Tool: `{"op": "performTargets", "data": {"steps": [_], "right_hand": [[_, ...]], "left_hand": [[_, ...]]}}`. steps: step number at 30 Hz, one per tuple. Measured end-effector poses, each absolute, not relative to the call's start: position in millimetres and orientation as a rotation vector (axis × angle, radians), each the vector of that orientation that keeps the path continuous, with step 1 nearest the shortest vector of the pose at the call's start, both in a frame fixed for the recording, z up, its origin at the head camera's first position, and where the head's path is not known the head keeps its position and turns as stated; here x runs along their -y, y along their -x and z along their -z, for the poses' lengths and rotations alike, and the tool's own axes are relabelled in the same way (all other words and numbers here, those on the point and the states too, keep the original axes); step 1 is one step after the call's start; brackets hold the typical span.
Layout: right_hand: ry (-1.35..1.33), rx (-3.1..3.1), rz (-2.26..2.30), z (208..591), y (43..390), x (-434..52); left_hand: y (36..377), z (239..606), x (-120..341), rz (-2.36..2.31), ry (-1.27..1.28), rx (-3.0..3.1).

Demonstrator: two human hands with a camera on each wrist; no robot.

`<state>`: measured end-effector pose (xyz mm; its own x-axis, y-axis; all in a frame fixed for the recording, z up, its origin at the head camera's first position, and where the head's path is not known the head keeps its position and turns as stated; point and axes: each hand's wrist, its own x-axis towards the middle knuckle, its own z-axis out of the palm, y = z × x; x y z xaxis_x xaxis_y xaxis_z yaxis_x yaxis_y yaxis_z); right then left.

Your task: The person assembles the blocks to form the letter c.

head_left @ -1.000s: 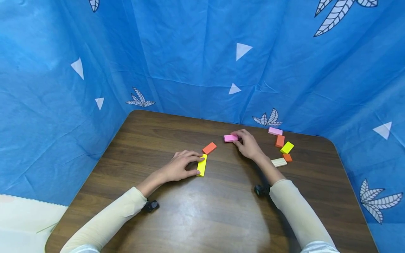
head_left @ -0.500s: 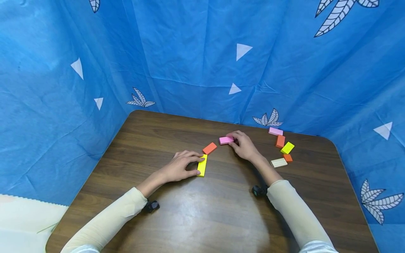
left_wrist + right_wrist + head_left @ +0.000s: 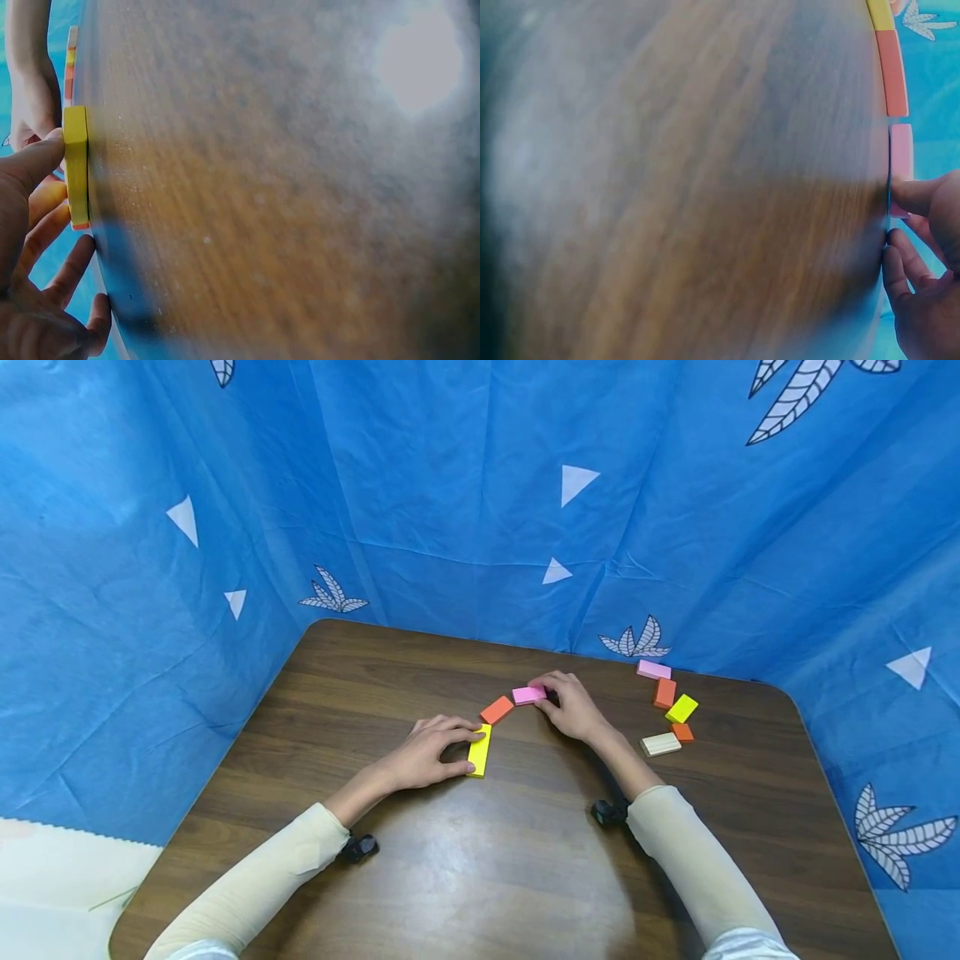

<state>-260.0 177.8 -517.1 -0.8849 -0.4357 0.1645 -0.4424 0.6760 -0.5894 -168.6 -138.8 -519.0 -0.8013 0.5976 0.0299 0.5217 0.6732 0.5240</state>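
Note:
A yellow block (image 3: pixel 479 750) lies flat on the brown table (image 3: pixel 420 877). My left hand (image 3: pixel 438 753) rests beside it, thumb and fingertips touching its long edges; the left wrist view shows the thumb (image 3: pixel 34 161) against the yellow block (image 3: pixel 76 166). An orange block (image 3: pixel 497 710) lies just beyond it. My right hand (image 3: pixel 567 702) pinches a pink block (image 3: pixel 528 695) by its right end, flat on the table and close to the orange one. In the right wrist view a fingertip (image 3: pixel 915 196) touches the pink block (image 3: pixel 901 154), with the orange block (image 3: pixel 892 71) ahead.
A loose group of blocks lies at the back right: pink (image 3: pixel 653 670), orange (image 3: pixel 664 693), yellow (image 3: pixel 681 708), small orange (image 3: pixel 682 732) and a pale wooden one (image 3: pixel 661 744). Blue cloth (image 3: pixel 450 485) walls the table on three sides.
My right hand has slid the pink block leftward across the table, up close to the orange block. The left hand and the yellow block have stayed in place.

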Motion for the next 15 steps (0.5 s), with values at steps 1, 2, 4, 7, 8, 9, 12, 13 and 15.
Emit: {"op": "performTargets", "data": {"steps": [1, 2, 4, 7, 8, 9, 12, 13, 15], "right_hand": [[-0.755, 2.865, -1.008, 517.4, 260.1, -177.4], [-0.758, 2.864, -1.005, 517.4, 260.1, -177.1], [-0.765, 2.866, -1.002, 518.0, 260.3, -176.8], [-0.755, 2.882, -1.000, 519.2, 260.3, -176.8], [-0.750, 2.889, -0.999, 519.6, 260.4, -176.8], [-0.747, 2.894, -1.001, 519.7, 260.3, -176.7], [-0.742, 2.893, -1.001, 519.6, 259.8, -176.7], [-0.746, 2.886, -1.001, 519.7, 259.9, -176.6], [-0.756, 2.874, -1.008, 519.3, 259.7, -176.2]], "left_hand": [[168.7, 518.7, 138.6, -0.793, -0.921, -2.739], [168.5, 518.2, 138.5, -0.795, -0.919, -2.738], [168.2, 517.4, 138.1, -0.800, -0.917, -2.735], [167.7, 517.0, 137.6, -0.799, -0.918, -2.732], [167.7, 517.4, 137.7, -0.798, -0.918, -2.732], [167.8, 517.5, 137.7, -0.800, -0.919, -2.732], [168.2, 518.3, 137.8, -0.803, -0.920, -2.734], [168.5, 518.6, 137.9, -0.804, -0.920, -2.736], [168.9, 518.7, 138.2, -0.806, -0.917, -2.736]]}}
